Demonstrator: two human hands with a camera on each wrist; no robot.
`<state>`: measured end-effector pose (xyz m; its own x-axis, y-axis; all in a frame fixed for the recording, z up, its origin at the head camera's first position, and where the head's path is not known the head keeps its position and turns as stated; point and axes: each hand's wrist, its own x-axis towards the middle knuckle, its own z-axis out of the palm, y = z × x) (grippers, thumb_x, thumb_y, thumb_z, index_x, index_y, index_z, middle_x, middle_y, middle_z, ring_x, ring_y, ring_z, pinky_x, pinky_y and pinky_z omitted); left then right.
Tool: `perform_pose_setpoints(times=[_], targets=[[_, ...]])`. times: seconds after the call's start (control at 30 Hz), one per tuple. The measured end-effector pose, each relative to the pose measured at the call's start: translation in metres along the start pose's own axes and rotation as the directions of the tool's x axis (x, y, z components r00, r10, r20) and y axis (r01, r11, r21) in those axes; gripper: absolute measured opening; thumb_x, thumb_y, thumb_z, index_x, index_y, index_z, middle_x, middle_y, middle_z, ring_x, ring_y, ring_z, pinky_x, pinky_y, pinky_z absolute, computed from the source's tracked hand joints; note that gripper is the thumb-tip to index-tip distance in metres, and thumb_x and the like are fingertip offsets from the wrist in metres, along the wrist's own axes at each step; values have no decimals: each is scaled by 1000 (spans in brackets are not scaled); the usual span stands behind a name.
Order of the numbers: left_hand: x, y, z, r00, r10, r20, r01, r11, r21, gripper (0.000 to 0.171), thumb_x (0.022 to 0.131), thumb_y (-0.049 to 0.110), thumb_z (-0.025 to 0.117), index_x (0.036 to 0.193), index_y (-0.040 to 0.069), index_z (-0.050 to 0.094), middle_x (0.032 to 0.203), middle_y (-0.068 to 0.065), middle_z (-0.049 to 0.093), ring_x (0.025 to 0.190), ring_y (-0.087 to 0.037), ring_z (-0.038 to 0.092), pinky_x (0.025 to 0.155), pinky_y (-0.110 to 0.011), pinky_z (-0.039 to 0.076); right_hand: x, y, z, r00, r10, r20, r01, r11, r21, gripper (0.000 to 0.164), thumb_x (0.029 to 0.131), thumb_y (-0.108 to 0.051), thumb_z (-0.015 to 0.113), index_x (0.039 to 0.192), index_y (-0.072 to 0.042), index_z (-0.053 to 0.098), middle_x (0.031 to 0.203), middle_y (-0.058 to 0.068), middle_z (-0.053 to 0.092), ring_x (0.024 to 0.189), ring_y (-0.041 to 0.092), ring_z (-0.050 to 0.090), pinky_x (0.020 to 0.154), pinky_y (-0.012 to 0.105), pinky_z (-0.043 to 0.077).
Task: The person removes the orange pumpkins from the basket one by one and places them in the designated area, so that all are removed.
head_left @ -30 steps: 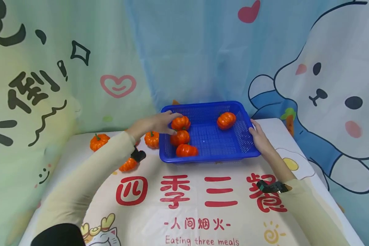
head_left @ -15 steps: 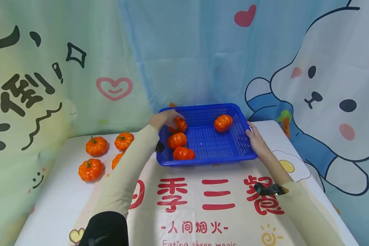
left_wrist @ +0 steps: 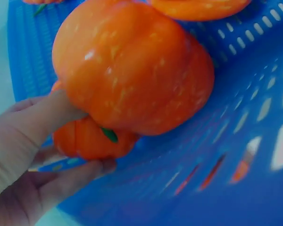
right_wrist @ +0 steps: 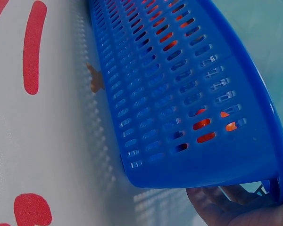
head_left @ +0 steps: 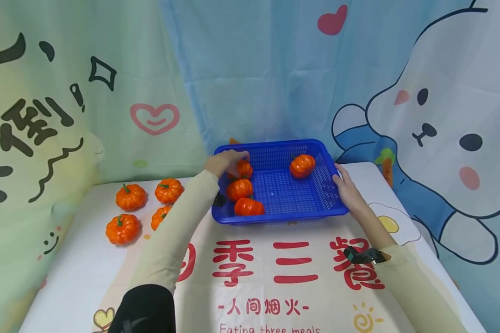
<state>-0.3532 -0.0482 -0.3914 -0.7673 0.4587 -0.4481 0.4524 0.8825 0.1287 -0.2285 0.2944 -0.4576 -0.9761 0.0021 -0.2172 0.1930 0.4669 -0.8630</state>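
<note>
A blue plastic basket (head_left: 281,216) with slotted walls stands toward the back of the table, several small orange pumpkins inside. My left hand (head_left: 225,163) reaches over its left side and grips the rear-left pumpkin (head_left: 245,169). The left wrist view has thumb and fingers on either side of that green-stemmed pumpkin (left_wrist: 92,141); a larger-looking pumpkin (left_wrist: 137,70) partly covers it. Two more pumpkins, front-left pumpkin (head_left: 249,206) and middle-left pumpkin (head_left: 239,189), sit in front of it. At the basket's right end, my right hand (head_left: 350,192) holds the rim, fingers curled underneath.
Another pumpkin (head_left: 302,166) lies at the basket's back right. Left of the basket, several pumpkins rest on the printed tablecloth (head_left: 266,296), including a front-left table pumpkin (head_left: 123,229); my left sleeve (head_left: 171,236) partly covers one. A patterned curtain (head_left: 250,92) hangs behind the table.
My left hand has moved from the basket's left rim farther in and closed around the rear-left pumpkin. Pumpkins on the table came out from behind the left arm. My right hand keeps its hold.
</note>
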Motion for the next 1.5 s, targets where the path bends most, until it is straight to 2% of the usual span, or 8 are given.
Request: perform_pose_setpoints(times=[0.23, 0.37, 0.53, 0.73, 0.9, 1.2, 1.33, 1.5], targets=[[-19, 6, -11, 986, 15, -168, -18, 1000, -18, 58, 83, 24, 75, 132, 23, 43, 132, -15, 54, 112, -35, 57, 97, -45, 50, 1, -1, 0, 1000, 13, -3, -13, 1000, 3, 59, 105, -46, 16, 156, -29, -8, 164, 17, 0, 148, 48, 5, 113, 73, 8], [-48, 4, -12, 934, 131, -333, -186, 973, -139, 62, 82, 27, 77, 134, 17, 43, 128, -18, 57, 108, -35, 58, 95, -45, 50, 1, 0, 0, 1000, 28, -9, -28, 1000, 6, 59, 105, -46, 15, 156, -29, -8, 164, 17, 0, 148, 48, 5, 113, 73, 8], [-105, -4, 22, 867, 172, -467, -363, 862, -355, 62, 82, 30, 78, 131, 16, 44, 123, -14, 61, 100, -29, 64, 78, -37, 58, -1, 0, 1, 1000, 13, 4, -13, 1000, 18, 59, 105, -45, 16, 156, -28, -8, 164, 18, 0, 148, 48, 4, 113, 73, 8], [-181, -19, 77, 875, 1, -485, -372, 644, -669, 65, 82, 21, 78, 134, 18, 39, 124, -20, 55, 80, -24, 66, 66, -26, 57, -1, -1, 3, 1000, 7, 5, -7, 1000, 15, 59, 105, -46, 16, 156, -29, -8, 164, 17, 0, 149, 47, 3, 113, 73, 7], [-223, -33, 113, 861, -112, -496, -331, 618, -713, 69, 84, 20, 76, 140, 23, 36, 129, -23, 51, 81, -21, 69, 66, -22, 58, -1, -3, 1, 1000, 1, -5, -1, 1000, 4, 59, 105, -44, 16, 156, -26, -8, 164, 18, 0, 149, 47, 4, 114, 72, 7], [-244, -34, 168, 907, -195, -374, -198, 585, -786, 74, 83, 27, 77, 146, 25, 38, 139, -20, 47, 90, -22, 65, 76, -22, 57, 1, -1, 0, 1000, 20, -5, -20, 1000, 8, 59, 105, -41, 15, 156, -23, -8, 163, 19, -1, 149, 47, 3, 115, 70, 6], [-236, -28, 185, 924, -271, -271, -96, 522, -848, 73, 80, 30, 80, 141, 26, 40, 138, -20, 45, 87, -23, 63, 72, -25, 57, 2, -1, -1, 1000, 12, -15, -12, 1000, 7, 59, 105, -40, 16, 156, -23, -8, 163, 20, 0, 148, 48, 4, 116, 69, 6], [-215, -22, 197, 912, -335, -238, -45, 496, -867, 71, 82, 32, 78, 141, 22, 41, 129, -20, 54, 88, -23, 62, 69, -27, 58, 3, 0, 0, 1000, 15, -8, -15, 1000, 8, 59, 105, -42, 15, 156, -25, -9, 163, 20, -1, 148, 49, 5, 114, 72, 7]])
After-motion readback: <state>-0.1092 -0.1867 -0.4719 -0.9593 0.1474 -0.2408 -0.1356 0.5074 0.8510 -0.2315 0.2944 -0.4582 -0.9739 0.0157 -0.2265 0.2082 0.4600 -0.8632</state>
